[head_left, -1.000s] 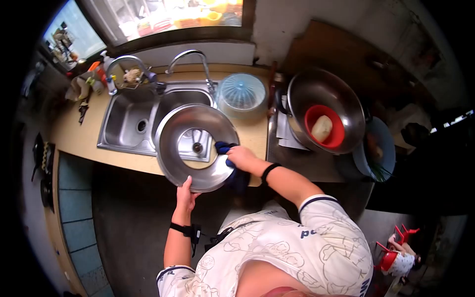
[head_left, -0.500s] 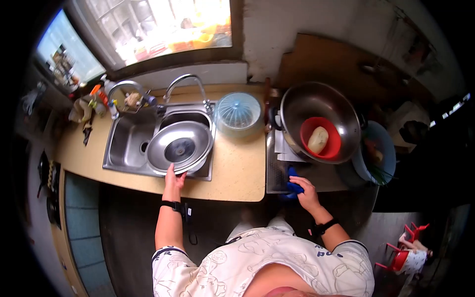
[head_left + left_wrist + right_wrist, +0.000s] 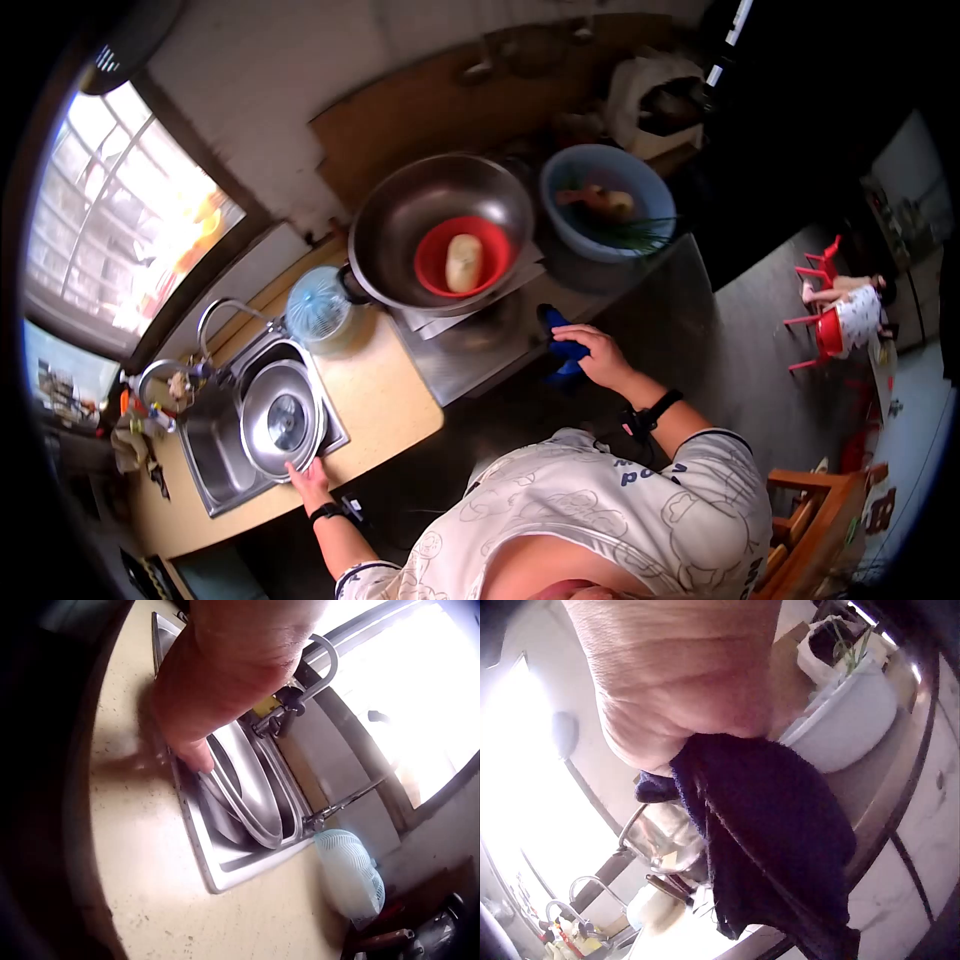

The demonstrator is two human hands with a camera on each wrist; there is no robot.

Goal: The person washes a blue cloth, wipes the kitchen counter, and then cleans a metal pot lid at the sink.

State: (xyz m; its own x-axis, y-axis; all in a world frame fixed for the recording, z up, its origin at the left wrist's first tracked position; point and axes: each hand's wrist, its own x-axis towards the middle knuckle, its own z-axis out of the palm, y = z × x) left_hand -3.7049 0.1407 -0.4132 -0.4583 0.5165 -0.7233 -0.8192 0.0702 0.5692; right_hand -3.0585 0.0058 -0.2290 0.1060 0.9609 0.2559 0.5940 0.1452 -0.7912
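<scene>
Holding lid [image 3: 275,388] and cloth [image 3: 772,840]
Your left grip [image 3: 308,480], partly hidden, pinches the lid; your right grip [image 3: 600,358] clasps the cloth.

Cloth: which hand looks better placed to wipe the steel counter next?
Right, I'd judge: the right hand holds the cloth beside the steel counter, while the left hand holds a steel piece at the sink.
</scene>
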